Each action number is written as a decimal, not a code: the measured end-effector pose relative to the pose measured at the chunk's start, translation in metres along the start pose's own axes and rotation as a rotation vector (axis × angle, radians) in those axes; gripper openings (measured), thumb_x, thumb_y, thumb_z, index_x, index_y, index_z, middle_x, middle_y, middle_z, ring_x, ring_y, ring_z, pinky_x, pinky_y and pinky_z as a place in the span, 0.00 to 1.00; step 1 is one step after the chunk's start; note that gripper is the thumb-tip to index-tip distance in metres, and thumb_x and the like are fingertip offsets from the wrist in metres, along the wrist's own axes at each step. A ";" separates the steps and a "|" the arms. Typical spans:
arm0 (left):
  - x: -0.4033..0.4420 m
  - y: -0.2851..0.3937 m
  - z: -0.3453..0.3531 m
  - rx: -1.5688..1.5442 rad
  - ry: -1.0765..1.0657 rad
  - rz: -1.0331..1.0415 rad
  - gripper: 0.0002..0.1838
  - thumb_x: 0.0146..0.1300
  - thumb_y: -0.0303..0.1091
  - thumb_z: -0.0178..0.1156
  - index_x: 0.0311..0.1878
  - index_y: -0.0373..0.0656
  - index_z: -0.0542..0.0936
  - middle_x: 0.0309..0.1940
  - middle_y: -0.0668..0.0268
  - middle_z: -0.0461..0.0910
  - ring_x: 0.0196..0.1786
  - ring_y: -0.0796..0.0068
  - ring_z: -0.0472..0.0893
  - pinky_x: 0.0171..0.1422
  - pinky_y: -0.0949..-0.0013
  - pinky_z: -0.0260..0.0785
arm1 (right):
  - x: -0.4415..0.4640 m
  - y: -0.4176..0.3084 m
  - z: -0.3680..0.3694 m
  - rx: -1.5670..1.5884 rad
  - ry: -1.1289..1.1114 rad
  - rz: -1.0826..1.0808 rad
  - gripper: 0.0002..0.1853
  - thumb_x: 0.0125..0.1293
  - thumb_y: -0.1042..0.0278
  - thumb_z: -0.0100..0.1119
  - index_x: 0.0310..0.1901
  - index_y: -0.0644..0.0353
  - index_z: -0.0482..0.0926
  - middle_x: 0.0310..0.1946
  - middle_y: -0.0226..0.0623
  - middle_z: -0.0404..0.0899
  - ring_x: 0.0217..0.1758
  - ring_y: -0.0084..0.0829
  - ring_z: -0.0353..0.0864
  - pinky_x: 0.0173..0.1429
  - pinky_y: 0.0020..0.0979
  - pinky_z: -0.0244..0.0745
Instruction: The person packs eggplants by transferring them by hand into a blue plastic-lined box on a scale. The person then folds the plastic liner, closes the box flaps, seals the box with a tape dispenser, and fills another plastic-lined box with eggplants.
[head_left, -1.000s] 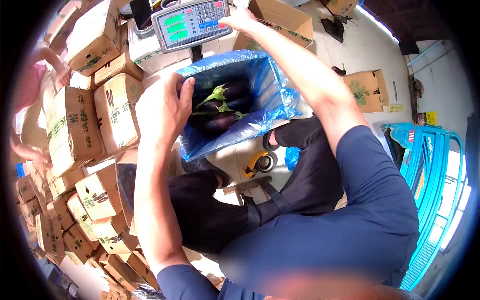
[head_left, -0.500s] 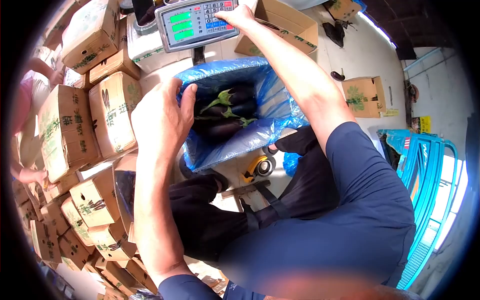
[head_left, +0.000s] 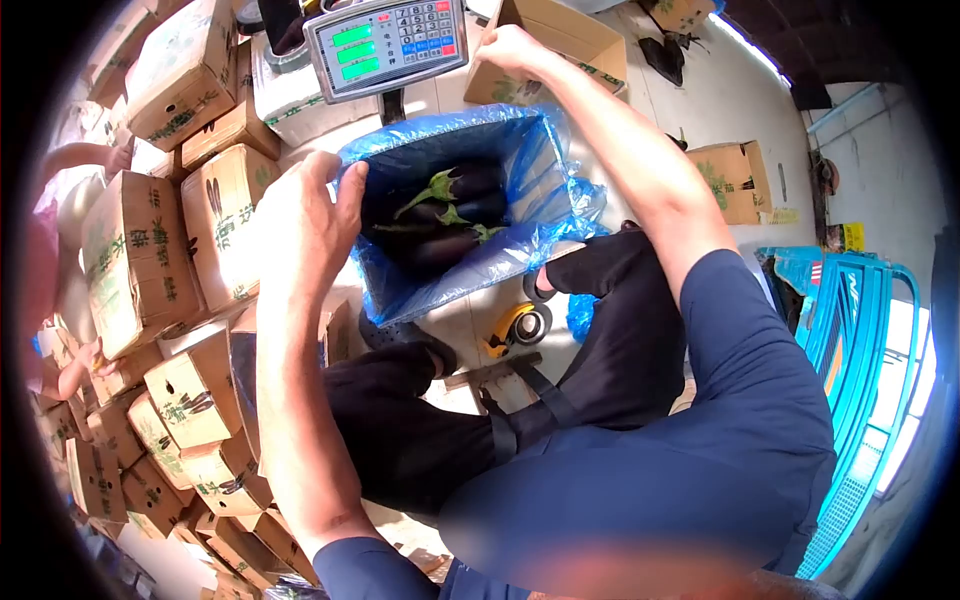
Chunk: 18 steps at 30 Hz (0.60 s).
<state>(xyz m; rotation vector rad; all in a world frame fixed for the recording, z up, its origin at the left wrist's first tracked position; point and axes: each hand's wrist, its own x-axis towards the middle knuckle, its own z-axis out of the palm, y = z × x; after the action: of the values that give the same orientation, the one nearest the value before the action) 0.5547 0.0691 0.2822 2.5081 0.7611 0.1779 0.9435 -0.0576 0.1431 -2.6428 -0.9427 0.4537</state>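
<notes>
Pale tiled floor, crowded with cartons, around a lined box of eggplants

Sunlit floor [head_left: 725,100] shows at right, and stacked cartons [head_left: 135,260] crowd the left. From the head view, the left hand [head_left: 310,215] grips the left rim of the box in its blue liner [head_left: 450,130], thumb apart from the fingers. Dark eggplants [head_left: 440,245] lie inside, just right of that hand and on the near side of the right hand [head_left: 510,50]. Its fingers look curled beside the scale display [head_left: 388,48]; how tightly, I cannot tell. If the box rests on the scale, which is hidden, pressure from the left hand could skew the reading. A pull could tear the thin liner or tilt the box, rolling the eggplants.
</notes>
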 end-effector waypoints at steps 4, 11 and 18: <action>0.003 -0.018 -0.018 -0.204 0.030 -0.047 0.18 0.71 0.45 0.60 0.49 0.39 0.86 0.43 0.48 0.87 0.48 0.54 0.88 0.56 0.60 0.78 | -0.070 -0.009 -0.052 0.232 0.032 -0.101 0.22 0.65 0.53 0.68 0.51 0.63 0.87 0.44 0.41 0.89 0.49 0.30 0.87 0.56 0.33 0.81; -0.060 -0.099 -0.108 -0.974 0.434 -0.062 0.14 0.68 0.23 0.50 0.47 0.35 0.86 0.44 0.58 0.88 0.46 0.71 0.85 0.57 0.70 0.75 | -0.238 -0.037 -0.108 0.280 -0.148 -0.459 0.24 0.72 0.59 0.65 0.63 0.66 0.78 0.52 0.37 0.85 0.54 0.24 0.82 0.59 0.29 0.77; -0.216 -0.232 -0.007 -0.095 -0.190 -0.366 0.16 0.69 0.31 0.53 0.52 0.35 0.85 0.45 0.53 0.88 0.50 0.62 0.87 0.58 0.64 0.77 | -0.324 0.035 -0.092 0.402 -0.328 -0.122 0.25 0.73 0.63 0.64 0.66 0.67 0.76 0.53 0.39 0.84 0.56 0.27 0.81 0.63 0.30 0.76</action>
<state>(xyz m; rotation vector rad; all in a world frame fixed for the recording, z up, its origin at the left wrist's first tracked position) 0.2605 0.1189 0.1755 2.2121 1.0846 -0.1469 0.7607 -0.3100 0.2760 -2.1738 -0.9763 0.9568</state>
